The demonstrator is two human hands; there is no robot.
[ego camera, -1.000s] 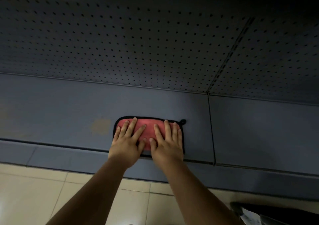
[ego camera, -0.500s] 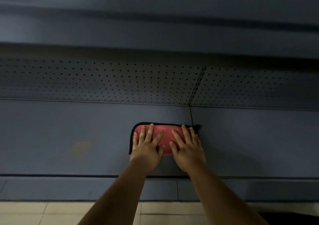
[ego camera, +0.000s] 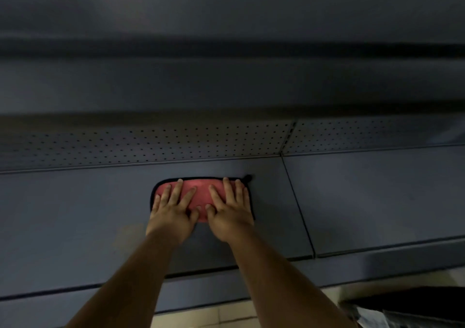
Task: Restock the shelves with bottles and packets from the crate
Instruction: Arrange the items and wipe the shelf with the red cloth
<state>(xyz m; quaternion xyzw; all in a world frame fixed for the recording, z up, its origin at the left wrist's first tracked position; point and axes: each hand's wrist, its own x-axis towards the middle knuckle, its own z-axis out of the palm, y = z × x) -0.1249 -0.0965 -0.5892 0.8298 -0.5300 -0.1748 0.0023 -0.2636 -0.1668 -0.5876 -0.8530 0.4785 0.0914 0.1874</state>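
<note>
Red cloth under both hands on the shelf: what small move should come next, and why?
Probably slide the red cloth sideways along the shelf. The left hand and right hand press it flat with fingers spread, gripping nothing, and bare shelf lies to either side. No bottles or packets stand there yet, so wiping likely goes on before restocking.

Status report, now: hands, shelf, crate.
Left hand and right hand flat, pressing red cloth on bottom shelf. No bottles or packets shelved in view. Crate at lower right, only partly seen.
</note>
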